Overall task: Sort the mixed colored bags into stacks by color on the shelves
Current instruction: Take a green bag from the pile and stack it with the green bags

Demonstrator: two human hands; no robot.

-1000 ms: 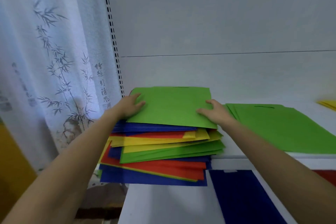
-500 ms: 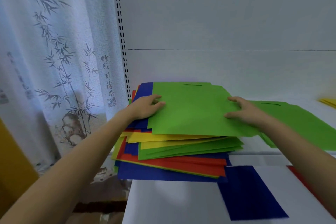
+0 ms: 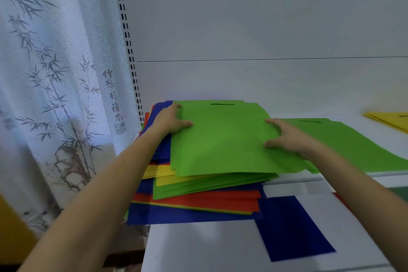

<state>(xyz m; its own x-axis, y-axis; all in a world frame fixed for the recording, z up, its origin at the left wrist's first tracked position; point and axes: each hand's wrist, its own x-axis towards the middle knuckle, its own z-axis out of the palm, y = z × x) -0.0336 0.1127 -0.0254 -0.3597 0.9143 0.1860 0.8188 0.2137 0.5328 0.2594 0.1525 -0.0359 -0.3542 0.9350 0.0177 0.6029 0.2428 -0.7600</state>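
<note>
A white curtain [image 3: 55,95] with bamboo on it hangs at the far left of the frame. Next to it, left of the middle, is the mixed pile [image 3: 198,201] of blue, red, yellow and green bags. It lies on the shelf [image 3: 351,117] and sticks out over the front edge.

The left hand [image 3: 170,121] pinches the left edge of the top green bag [image 3: 223,139], with the thumb on top. That bag lies in the middle of the frame, on top of the pile. The right hand [image 3: 284,137] lies on the bag's right side with bent fingers. I cannot tell if it grips the edge from under.

Right of that hand, the green stack [image 3: 353,146] lies flat on the shelf. Some yellow bags [image 3: 390,120] peek in at the far right.

I think the job now is to bring this bag over to the green stack. Lift both sides together so the thin bag does not fold. Take just this one, as more green bags lie right under it. Lift it and do not drag it, or the hanging pile may slip off. Lay it down with its edges on the stack's edges and its handle hole [image 3: 221,104] at the back.
</note>
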